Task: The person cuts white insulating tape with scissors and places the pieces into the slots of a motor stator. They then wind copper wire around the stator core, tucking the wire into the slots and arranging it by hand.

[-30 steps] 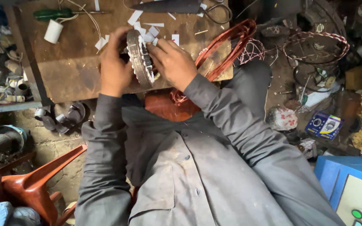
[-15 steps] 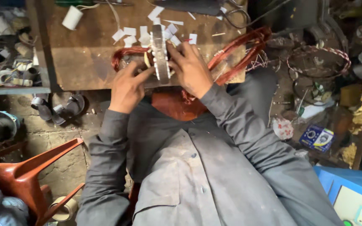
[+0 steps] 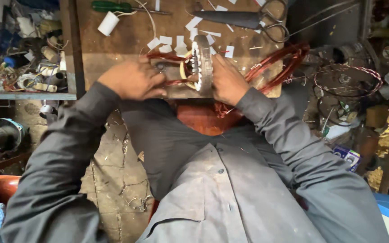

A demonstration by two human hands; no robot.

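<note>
**Copper windings and a slotted metal ring, steadied on edge between my hands**

Copper-red wire is what both my hands are working around. My right hand (image 3: pixel 227 81) is closed around the outer rim of a grey slotted metal ring (image 3: pixel 202 63), a motor core by the look of it, holding it upright on its edge at the near edge of the wooden counter (image 3: pixel 127 40). Held this way, the toothed inner face turns left toward my other hand, so the slots stay reachable.

My left hand (image 3: pixel 133 80) lies knuckles up just left of the ring, fingers curled in toward its open side, where loops of the copper wire (image 3: pixel 167 57) and a pale sleeve come out. The fingertips are hidden, so I cannot tell whether they pinch the wire or only press on it.

A larger bundle of reddish coils (image 3: pixel 284 60) trails off to the right of the ring, draped over the counter's right edge within reach of my right hand. Small white paper strips (image 3: pixel 166 41) are scattered just beyond the ring. Farther away lie dark scissors (image 3: pixel 248 19) at the right, a white spool (image 3: pixel 108 23) at the left, and a green-handled screwdriver (image 3: pixel 113 6) at the far edge.

My grey-sleeved arms frame my lap, with the counter close against my knees. Cluttered shelves of parts stand on both sides.
</note>
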